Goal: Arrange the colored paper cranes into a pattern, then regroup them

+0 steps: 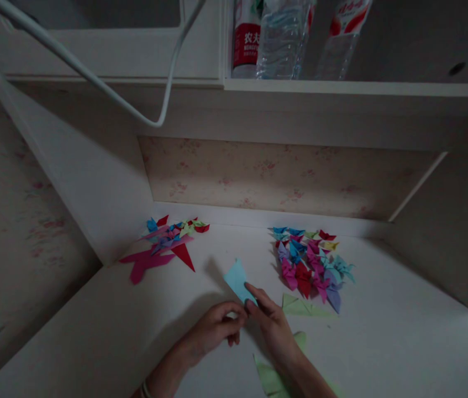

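Note:
A light blue sheet of paper (236,279) stands tilted up off the white desk (383,342), held at its lower corner by both hands. My left hand (216,327) pinches that corner from the left with its fingers curled. My right hand (271,322) pinches it from the right, index finger laid along the paper's edge. A pale green folded paper (300,307) lies just right of my right hand. More green paper (270,380) lies under my right wrist.
A heap of small folded paper pieces in several colours (314,264) lies at the right back of the desk. A second heap with magenta and red sheets (163,243) lies at the left back. Plastic bottles (283,38) stand on the shelf above. A white cable (93,77) hangs overhead.

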### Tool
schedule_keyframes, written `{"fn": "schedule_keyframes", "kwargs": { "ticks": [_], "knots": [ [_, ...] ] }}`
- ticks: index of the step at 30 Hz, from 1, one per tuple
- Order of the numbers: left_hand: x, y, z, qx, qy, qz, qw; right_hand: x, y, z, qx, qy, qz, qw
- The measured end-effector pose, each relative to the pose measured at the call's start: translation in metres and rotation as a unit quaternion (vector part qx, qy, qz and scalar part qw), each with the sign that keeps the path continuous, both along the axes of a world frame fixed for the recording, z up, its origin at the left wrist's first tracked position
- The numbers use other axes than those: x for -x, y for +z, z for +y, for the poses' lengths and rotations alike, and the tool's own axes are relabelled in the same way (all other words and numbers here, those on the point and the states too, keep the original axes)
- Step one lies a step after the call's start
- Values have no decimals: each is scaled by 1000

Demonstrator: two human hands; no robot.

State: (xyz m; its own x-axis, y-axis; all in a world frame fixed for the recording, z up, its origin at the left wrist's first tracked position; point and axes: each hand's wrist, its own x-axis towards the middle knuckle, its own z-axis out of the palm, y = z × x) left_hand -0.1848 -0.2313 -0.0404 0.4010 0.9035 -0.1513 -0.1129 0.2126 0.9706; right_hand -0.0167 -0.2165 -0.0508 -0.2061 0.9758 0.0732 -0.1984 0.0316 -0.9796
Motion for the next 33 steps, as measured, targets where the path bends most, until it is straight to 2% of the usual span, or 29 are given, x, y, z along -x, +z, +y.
{"fn": "schedule_keyframes", "kwargs": {
  "ticks": [3, 5, 8, 12, 16, 19, 25, 33],
  "knots": [
    [6, 3, 5, -6, 80, -68, 994, -2, -1, 4, -46, -18, -67, 997],
    [10, 3, 8, -10, 121, -102, 987, -4, -2, 5, -16, -20, -81, 996],
    [13, 1, 12, -19, 163, -100, 981, -4, -4, 4, 36, -22, -65, 997],
    [13, -1, 11, -33, 153, -45, 987, -1, -5, 2, 47, -9, -36, 998],
    [15, -3, 12, -15, 148, -18, 989, 1, -4, 2, 42, 1, -47, 998],
    [16, -4, 13, -5, 154, -34, 988, -1, 1, 2, 39, 12, -51, 998],
    [17, -2, 11, 26, 171, -106, 979, -8, 9, 4, 24, 6, 25, 999],
    [18, 4, 11, 50, 212, -138, 966, -13, 1, 8, 54, -62, -62, 995]
  ]
}}
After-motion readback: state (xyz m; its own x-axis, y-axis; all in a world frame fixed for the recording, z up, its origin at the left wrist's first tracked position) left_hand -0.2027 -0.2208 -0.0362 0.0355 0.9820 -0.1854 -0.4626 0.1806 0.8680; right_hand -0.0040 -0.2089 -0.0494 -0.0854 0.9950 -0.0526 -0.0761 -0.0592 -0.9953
